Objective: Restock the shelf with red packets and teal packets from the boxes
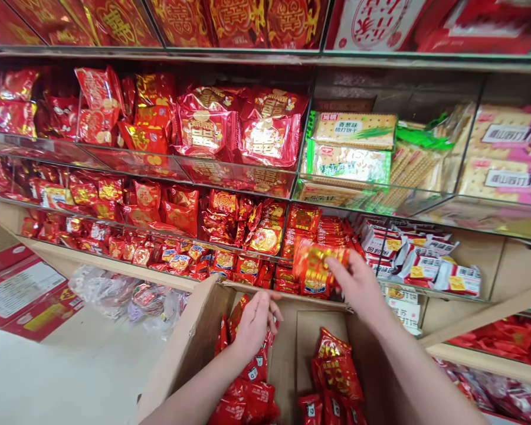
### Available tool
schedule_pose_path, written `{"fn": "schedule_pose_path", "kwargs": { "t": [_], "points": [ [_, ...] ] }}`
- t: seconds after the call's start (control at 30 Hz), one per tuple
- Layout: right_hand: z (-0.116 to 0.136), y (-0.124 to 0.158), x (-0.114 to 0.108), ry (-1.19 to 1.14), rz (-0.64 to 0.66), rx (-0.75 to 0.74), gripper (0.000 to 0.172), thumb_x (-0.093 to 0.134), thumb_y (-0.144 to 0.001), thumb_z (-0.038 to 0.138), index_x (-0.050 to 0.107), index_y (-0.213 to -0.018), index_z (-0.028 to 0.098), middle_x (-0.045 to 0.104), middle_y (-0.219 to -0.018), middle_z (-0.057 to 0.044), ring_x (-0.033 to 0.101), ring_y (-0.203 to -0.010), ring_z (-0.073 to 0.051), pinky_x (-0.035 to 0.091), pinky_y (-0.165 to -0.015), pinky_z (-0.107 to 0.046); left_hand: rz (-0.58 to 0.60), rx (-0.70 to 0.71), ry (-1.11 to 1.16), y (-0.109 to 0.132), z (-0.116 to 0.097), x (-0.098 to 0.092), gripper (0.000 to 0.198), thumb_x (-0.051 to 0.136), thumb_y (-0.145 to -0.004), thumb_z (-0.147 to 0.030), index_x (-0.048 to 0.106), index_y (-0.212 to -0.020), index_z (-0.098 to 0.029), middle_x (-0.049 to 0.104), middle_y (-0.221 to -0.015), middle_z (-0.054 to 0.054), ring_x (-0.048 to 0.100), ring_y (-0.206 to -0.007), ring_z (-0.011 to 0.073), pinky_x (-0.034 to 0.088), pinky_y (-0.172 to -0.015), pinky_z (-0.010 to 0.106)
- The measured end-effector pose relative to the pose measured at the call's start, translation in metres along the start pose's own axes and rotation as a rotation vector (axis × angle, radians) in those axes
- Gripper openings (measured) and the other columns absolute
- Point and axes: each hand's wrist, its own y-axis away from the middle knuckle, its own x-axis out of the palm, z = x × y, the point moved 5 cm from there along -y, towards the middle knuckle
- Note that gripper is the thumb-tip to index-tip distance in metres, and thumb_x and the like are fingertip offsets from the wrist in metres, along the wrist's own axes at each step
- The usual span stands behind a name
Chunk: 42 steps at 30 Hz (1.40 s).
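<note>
My right hand (358,283) grips a red and gold snack packet (314,265) by its right end, in front of the shelf compartment of similar red packets. The packet is slightly blurred. My left hand (257,321) hovers over the left part of an open cardboard box (287,330), its fingers apart and curled a little, with nothing seen in them. Red packets (248,401) lie in the box under my left wrist. A second group of red packets (336,372) lies at the box's right side, below my right forearm.
Glass-fronted shelves hold red packets (203,133), green-edged cracker packs (354,133) and white-red packets (425,260). A wooden strip (482,313) slants at the right. Clear plastic bags (128,295) lie below the shelf, left of the box. Red cartons (22,283) stand at far left.
</note>
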Motion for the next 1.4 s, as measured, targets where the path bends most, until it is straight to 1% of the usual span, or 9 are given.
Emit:
{"fn": "schedule_pose_path", "kwargs": {
  "t": [0.17, 0.3, 0.43, 0.6, 0.97, 1.13, 1.17, 1.3, 1.4],
  "points": [
    [-0.003, -0.088, -0.004, 0.163, -0.073, -0.073, 0.027, 0.048, -0.076, 0.04, 0.05, -0.089, 0.017, 0.059, -0.073, -0.002, 0.054, -0.057, -0.014, 0.044, -0.052, -0.026, 0.161, -0.054, -0.204, 0.004, 0.035, 0.011, 0.041, 0.029, -0.083, -0.048, 0.054, -0.084, -0.015, 0.053, -0.054, -0.003, 0.046, -0.039, 0.0075, 0.033, -0.039, 0.018],
    [-0.003, -0.115, 0.017, 0.407, -0.076, -0.068, 0.026, 0.056, -0.07, 0.034, 0.054, -0.087, 0.014, 0.061, -0.083, -0.009, 0.058, -0.078, -0.021, 0.043, -0.07, -0.032, 0.233, -0.068, -0.314, 0.007, 0.047, 0.013, 0.042, 0.029, -0.083, -0.049, 0.055, -0.082, -0.016, 0.054, -0.054, -0.003, 0.047, -0.04, 0.008, 0.035, -0.041, 0.018],
    [-0.004, -0.116, 0.027, 0.524, -0.153, -0.009, 0.039, 0.059, -0.068, 0.028, 0.049, -0.1, 0.008, 0.056, -0.096, -0.019, 0.053, -0.094, -0.03, 0.039, -0.079, -0.038, 0.242, -0.079, -0.35, 0.005, 0.05, 0.01, 0.042, 0.028, -0.083, -0.049, 0.054, -0.078, -0.016, 0.054, -0.054, -0.003, 0.048, -0.042, 0.0081, 0.036, -0.042, 0.018],
    [-0.007, -0.117, 0.037, 0.571, -0.111, 0.022, 0.037, 0.049, -0.076, 0.024, 0.043, -0.108, 0.007, 0.059, -0.09, -0.018, 0.057, -0.087, -0.028, 0.041, -0.073, -0.034, 0.264, -0.104, -0.415, 0.003, 0.053, 0.011, 0.041, 0.028, -0.083, -0.048, 0.054, -0.08, -0.015, 0.054, -0.055, -0.002, 0.048, -0.043, 0.0085, 0.037, -0.042, 0.018],
    [-0.006, -0.116, 0.029, 0.58, -0.084, 0.003, 0.046, 0.059, -0.067, 0.022, 0.042, -0.107, 0.008, 0.059, -0.089, -0.015, 0.057, -0.082, -0.026, 0.043, -0.07, -0.034, 0.664, 0.067, -0.889, 0.025, 0.066, 0.025, 0.026, 0.044, -0.077, -0.03, 0.062, -0.093, -0.023, 0.066, -0.08, 0.002, 0.059, -0.072, 0.0155, 0.042, -0.062, 0.022],
    [0.022, -0.059, 0.009, 0.468, -0.197, -0.415, 0.028, 0.048, -0.077, 0.026, 0.048, -0.102, 0.013, 0.054, -0.101, -0.013, 0.051, -0.093, -0.022, 0.041, -0.078, -0.034, 0.716, 0.036, -0.996, 0.029, 0.076, 0.023, 0.027, 0.049, -0.072, -0.031, 0.062, -0.095, -0.024, 0.067, -0.083, 0.003, 0.06, -0.078, 0.0189, 0.044, -0.067, 0.026],
    [0.024, -0.039, 0.012, 0.436, -0.097, -0.495, 0.021, 0.044, -0.08, 0.026, 0.05, -0.098, 0.016, 0.056, -0.096, -0.009, 0.052, -0.088, -0.019, 0.041, -0.076, -0.032, 0.71, 0.026, -0.998, 0.028, 0.077, 0.023, 0.028, 0.05, -0.071, -0.031, 0.062, -0.095, -0.025, 0.067, -0.084, 0.003, 0.06, -0.078, 0.0188, 0.044, -0.067, 0.025],
    [-0.006, 0.052, 0.051, 0.599, 0.633, -0.598, 0.015, 0.043, -0.081, 0.025, 0.058, -0.082, 0.02, 0.059, -0.077, -0.003, 0.053, -0.077, -0.016, 0.041, -0.074, -0.03, 0.718, 0.018, -1.036, 0.029, 0.073, 0.024, 0.029, 0.05, -0.07, -0.031, 0.062, -0.096, -0.025, 0.067, -0.085, 0.004, 0.06, -0.079, 0.0206, 0.045, -0.067, 0.028],
    [-0.051, 0.091, 0.068, 0.799, 0.786, -0.453, 0.015, 0.05, -0.076, 0.023, 0.06, -0.086, 0.018, 0.059, -0.091, -0.007, 0.049, -0.094, -0.022, 0.036, -0.084, -0.035, 0.719, 0.008, -1.064, 0.029, 0.071, 0.025, 0.03, 0.05, -0.07, -0.032, 0.062, -0.096, -0.024, 0.067, -0.085, 0.005, 0.06, -0.08, 0.0228, 0.045, -0.067, 0.03]
  ]
}}
